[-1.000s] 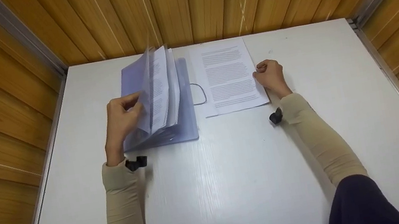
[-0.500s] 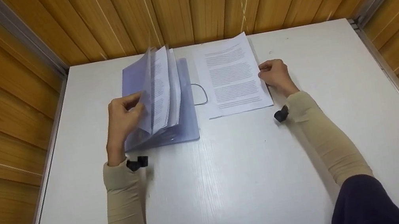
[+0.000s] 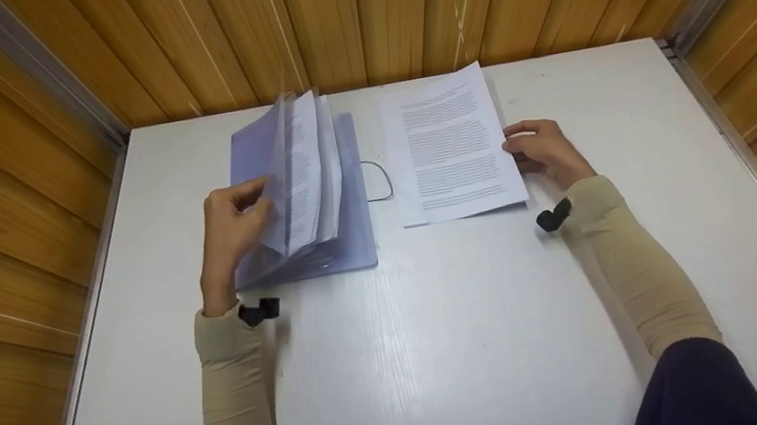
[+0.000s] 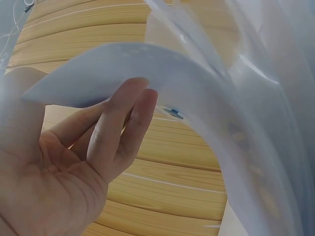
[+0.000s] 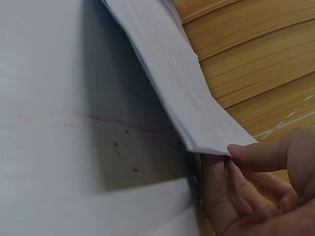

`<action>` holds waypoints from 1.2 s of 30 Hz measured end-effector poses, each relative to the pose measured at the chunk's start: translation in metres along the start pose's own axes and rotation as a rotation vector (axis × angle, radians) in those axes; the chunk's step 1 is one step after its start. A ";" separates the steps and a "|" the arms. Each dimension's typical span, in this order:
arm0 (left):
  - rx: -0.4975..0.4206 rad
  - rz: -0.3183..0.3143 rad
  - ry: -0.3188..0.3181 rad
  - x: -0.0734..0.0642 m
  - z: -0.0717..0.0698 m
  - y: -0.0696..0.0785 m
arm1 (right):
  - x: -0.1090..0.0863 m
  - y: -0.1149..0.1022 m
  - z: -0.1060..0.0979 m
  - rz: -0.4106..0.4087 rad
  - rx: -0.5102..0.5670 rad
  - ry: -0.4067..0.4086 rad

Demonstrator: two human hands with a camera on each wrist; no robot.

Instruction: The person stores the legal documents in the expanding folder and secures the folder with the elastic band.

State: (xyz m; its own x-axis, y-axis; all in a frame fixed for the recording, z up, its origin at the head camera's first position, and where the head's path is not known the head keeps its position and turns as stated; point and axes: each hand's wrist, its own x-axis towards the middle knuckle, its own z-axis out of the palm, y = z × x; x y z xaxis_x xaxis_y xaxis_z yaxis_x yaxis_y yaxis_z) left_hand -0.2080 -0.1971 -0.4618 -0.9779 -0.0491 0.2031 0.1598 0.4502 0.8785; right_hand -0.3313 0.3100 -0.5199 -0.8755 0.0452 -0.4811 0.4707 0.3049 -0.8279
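Note:
A bluish plastic folder [image 3: 356,193] stands partly open at the back left in the head view, printed sheets [image 3: 302,179] fanned up inside it. My left hand [image 3: 228,225] pinches the edge of a clear plastic sleeve [image 4: 147,64] of that folder; the left wrist view has the sleeve bending over the fingers. To the right is a thin stack of printed paper [image 3: 448,148]. Its right edge is pinched by my right hand [image 3: 544,152], thumb on top and fingers below, as the right wrist view shows. That side of the stack is raised off the table and casts a shadow.
A thin dark elastic loop [image 3: 381,178] sticks out from the folder's right edge, towards the paper stack. The white table [image 3: 402,361] ends at the back and at the sides against wood-patterned walls [image 3: 384,6].
My right hand has moved right and slightly towards me, drawing the paper stack away from the folder and lifting its right edge. The left hand and the folder stay put.

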 end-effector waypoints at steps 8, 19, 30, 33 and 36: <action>-0.002 -0.001 0.014 0.000 0.000 0.001 | -0.003 0.007 -0.012 0.032 0.097 -0.040; -0.013 -0.013 0.014 0.001 -0.003 0.001 | -0.009 0.003 -0.023 0.035 0.268 -0.089; -0.031 -0.009 0.025 -0.001 -0.006 -0.002 | -0.015 0.000 -0.012 -0.043 0.318 -0.134; -0.039 -0.011 0.027 -0.002 -0.006 -0.002 | -0.015 -0.001 -0.009 -0.064 0.339 -0.143; -0.049 -0.013 0.026 -0.002 -0.006 -0.002 | -0.017 -0.002 -0.005 -0.083 0.368 -0.147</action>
State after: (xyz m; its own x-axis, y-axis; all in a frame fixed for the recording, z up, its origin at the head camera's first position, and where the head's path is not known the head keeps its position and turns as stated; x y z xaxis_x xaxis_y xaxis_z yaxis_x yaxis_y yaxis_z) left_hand -0.2056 -0.2028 -0.4610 -0.9763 -0.0779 0.2020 0.1542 0.4049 0.9013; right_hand -0.3181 0.3139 -0.5089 -0.8999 -0.1095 -0.4220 0.4298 -0.0600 -0.9009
